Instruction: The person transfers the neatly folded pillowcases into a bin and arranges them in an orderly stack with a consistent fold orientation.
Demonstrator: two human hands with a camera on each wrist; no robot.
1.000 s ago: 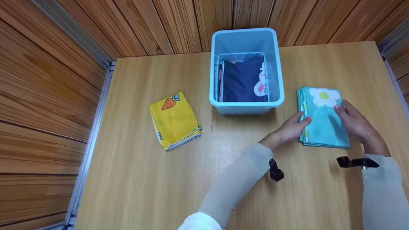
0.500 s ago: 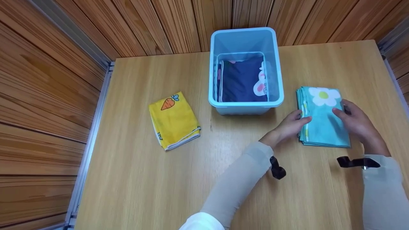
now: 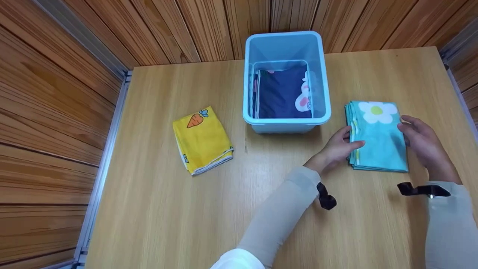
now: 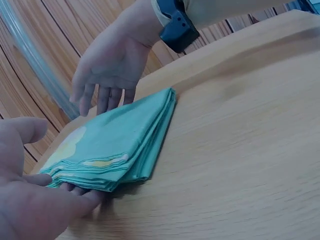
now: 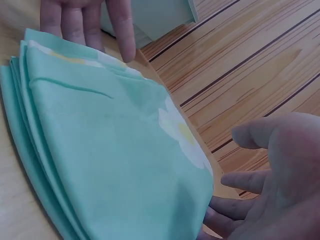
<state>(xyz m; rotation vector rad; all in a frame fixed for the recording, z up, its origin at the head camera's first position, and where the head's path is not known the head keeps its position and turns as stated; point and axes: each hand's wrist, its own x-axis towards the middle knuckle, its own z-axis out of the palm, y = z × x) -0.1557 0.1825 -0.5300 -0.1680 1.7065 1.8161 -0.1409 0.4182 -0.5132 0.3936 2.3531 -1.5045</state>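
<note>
A folded turquoise cloth (image 3: 381, 145) with a white daisy print lies on the right side of the table, its layered edge toward the left. My left hand (image 3: 334, 147) is at that left edge. In the left wrist view, the left hand's fingers (image 4: 82, 200) reach partly under the cloth while its thumb stands raised above. My right hand (image 3: 425, 142) is beside the opposite edge. As the right wrist view shows, its fingertips (image 5: 227, 207) are at the cloth's side, with the thumb held apart from it. Neither hand pinches the cloth.
A light blue plastic bin (image 3: 249, 93) stands at the back middle and holds folded navy cloth (image 3: 280, 93) with a rabbit print. Farther left lies a folded yellow cloth (image 3: 205, 144) with a carrot print. Wood-panel walls (image 3: 164, 30) border the table (image 3: 168, 224).
My right hand has shifted slightly right, its thumb drawing back from the cloth's top to beside its edge. The left hand stays at the left edge; the cloth has barely moved.
</note>
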